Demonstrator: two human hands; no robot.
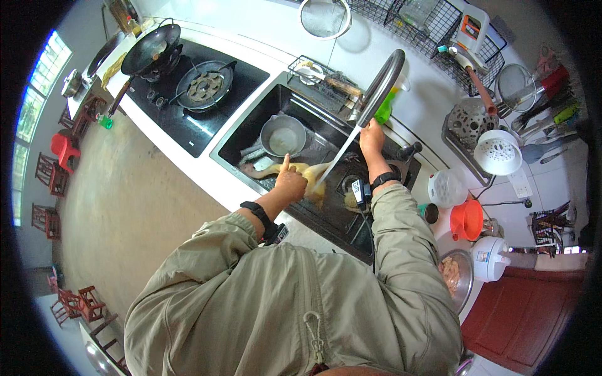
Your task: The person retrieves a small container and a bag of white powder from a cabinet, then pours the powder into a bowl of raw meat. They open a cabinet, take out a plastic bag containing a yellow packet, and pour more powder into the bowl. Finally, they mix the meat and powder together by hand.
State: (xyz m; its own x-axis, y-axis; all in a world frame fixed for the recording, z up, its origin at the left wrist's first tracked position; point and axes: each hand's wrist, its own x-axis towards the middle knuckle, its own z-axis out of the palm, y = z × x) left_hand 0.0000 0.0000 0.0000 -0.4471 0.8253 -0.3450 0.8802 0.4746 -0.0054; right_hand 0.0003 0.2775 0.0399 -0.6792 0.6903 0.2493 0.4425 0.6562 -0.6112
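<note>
Clasping the running curved faucet (pixel 376 95), the right hand (pixel 372 136) was near a plucked bird (pixel 310 172) that the left hand (pixel 291 184) touched, its hold unclear

A bright window (pixel 39 116) glows left, the cooktop (pixel 198 128) glares, edges bend.

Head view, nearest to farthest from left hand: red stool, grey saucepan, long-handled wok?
1. Grey saucepan: in the sink, just beyond the left hand.
2. Long-handled wok: cooktop's far left.
3. Red stool: on the floor, farther left.
</note>
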